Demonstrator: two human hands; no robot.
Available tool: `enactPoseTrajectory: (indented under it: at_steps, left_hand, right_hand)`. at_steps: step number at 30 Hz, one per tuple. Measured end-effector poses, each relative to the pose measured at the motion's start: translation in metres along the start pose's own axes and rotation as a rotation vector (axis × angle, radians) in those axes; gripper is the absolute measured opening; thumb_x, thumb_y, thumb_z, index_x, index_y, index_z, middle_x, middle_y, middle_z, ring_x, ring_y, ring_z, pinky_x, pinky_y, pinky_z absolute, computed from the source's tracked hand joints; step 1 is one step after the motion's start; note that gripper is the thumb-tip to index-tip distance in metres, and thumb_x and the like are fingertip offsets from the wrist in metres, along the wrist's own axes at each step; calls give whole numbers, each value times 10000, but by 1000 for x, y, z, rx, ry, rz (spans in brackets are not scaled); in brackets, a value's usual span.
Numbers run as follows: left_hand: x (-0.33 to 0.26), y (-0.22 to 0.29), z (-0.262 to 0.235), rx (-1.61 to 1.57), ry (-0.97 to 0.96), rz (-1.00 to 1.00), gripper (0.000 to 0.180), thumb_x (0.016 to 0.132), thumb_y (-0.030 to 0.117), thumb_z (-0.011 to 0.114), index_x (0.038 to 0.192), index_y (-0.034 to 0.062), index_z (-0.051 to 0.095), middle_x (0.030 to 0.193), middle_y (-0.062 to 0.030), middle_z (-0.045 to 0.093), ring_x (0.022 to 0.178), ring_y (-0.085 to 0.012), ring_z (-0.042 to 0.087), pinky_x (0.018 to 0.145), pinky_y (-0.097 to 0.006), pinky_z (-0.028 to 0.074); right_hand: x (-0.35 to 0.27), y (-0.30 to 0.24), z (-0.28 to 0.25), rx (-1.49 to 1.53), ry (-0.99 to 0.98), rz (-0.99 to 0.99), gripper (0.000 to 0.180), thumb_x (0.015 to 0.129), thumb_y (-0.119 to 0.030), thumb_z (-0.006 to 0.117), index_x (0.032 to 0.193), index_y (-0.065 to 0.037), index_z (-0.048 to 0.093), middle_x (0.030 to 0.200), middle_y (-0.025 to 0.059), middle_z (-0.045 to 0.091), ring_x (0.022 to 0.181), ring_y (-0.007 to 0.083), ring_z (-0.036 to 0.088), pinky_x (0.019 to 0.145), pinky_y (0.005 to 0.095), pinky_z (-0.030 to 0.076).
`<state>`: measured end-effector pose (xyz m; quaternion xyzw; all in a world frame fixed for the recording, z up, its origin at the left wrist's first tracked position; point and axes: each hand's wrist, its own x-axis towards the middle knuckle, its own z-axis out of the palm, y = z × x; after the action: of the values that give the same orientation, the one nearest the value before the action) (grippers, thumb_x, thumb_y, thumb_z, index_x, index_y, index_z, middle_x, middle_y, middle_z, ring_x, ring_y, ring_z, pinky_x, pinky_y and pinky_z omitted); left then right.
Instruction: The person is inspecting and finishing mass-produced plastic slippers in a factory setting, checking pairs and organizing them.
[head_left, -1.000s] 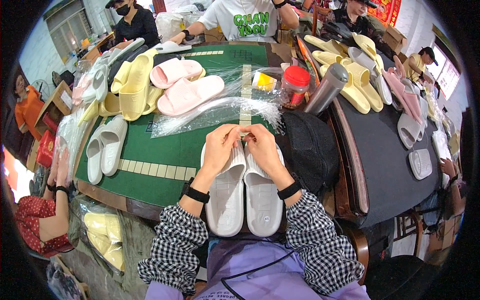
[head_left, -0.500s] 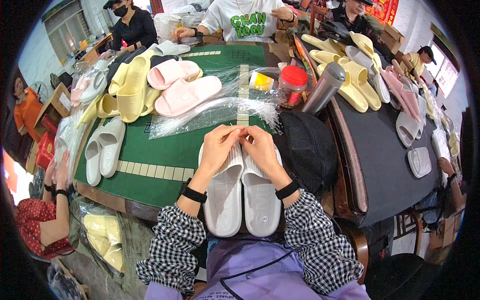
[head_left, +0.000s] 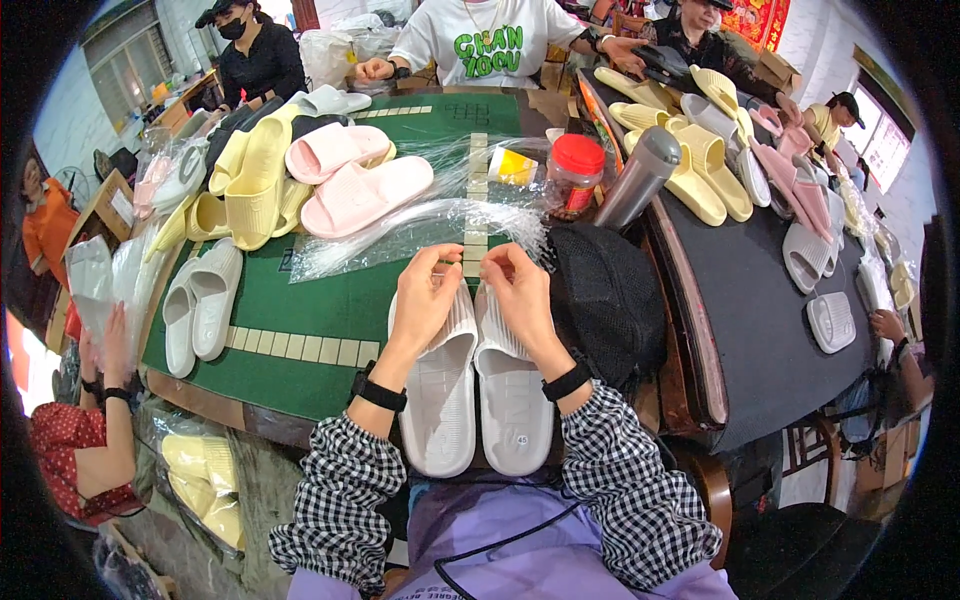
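At the near edge of the counter: a pair of pale grey moulded foam slippers (head_left: 478, 385) lies side by side, soles up, heels toward the person, toes under both hands.
Slipper soles: matte, smooth at the rim, with a fine ribbed tread pattern in the middle; rounded, thick shape.
Left hand (head_left: 425, 298): rests on the toe of the left slipper, thumb and forefinger pinched together on a thin edge of clear film; grip closed on the film.
Right hand (head_left: 520, 292): on the toe of the right slipper, fingertips likewise pinched shut on the same film edge, close to the left hand.
Film: a crinkled transparent plastic bag (head_left: 415, 225), glossy and wrinkled, spread flat just beyond the hands.
Wrists: black bands on both, above black-and-white checked fabric sleeves.
Counter (head_left: 310, 300): green felt top with a row of pale square tiles along its near side.
Left of the hands: a pair of white foam slippers (head_left: 200, 305), soles down.
Farther back: two pink foam slippers (head_left: 355, 175) and pale yellow ones (head_left: 250, 175), heaped.
Right of the hands: a black mesh bag (head_left: 600, 300), soft and slumped, touching the right slipper's side.
Behind it: a clear jar with a red lid (head_left: 575, 175) and a tilted steel flask (head_left: 640, 175).
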<state>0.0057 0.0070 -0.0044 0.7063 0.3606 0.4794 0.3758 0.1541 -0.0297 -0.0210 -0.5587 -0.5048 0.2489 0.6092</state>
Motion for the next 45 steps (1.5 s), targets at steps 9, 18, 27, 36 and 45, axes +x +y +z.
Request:
enactPoseTrajectory:
  at_steps: [9, 18, 27, 36, 45]
  left_hand:
    - [-2, 13, 1, 131, -4, 219, 179, 890, 0, 596, 1052, 13, 671, 1138, -108, 590, 853, -185, 625, 710, -282, 526]
    - [-76, 64, -13, 493, -135, 371, 186, 802, 12, 674, 987, 8, 658, 983, -148, 573, 880, -328, 597, 781, -395, 491]
    - [-115, 64, -22, 473, -433, 153, 477, 749, 88, 762, 1206, 67, 628, 1125, -182, 461, 981, -338, 522, 864, -425, 447]
    - [-112, 57, -25, 656, -603, 170, 578, 806, 257, 731, 1315, 46, 558, 1402, -306, 380, 1155, -447, 438, 1002, -487, 384]
    - [-118, 51, -15, 770, -520, 280, 618, 782, 266, 747, 1298, 0, 537, 1298, -301, 453, 1107, -437, 469, 961, -483, 424]
  right_hand:
    - [0, 2, -2, -254, 106, -373, 121, 824, -23, 669, 933, -36, 620, 1255, 203, 542, 1230, 392, 502, 1023, 419, 418]
    - [2, -12, -5, -80, 147, -321, 85, 871, -36, 647, 949, -28, 616, 1153, 126, 583, 1004, 252, 585, 734, 304, 546]
    - [-74, -125, -106, 374, -36, -83, 58, 998, -65, 532, 1050, -43, 520, 906, 53, 638, 616, 41, 488, 522, 181, 388]
    - [-117, -141, -354, -282, 703, 12, 145, 976, -158, 555, 1034, -71, 656, 854, -59, 582, 649, -5, 384, 555, 168, 273]
    - [-102, -29, -619, -938, 917, 13, 303, 912, -180, 645, 1123, 38, 641, 1096, 134, 671, 1038, 228, 605, 948, 342, 442]
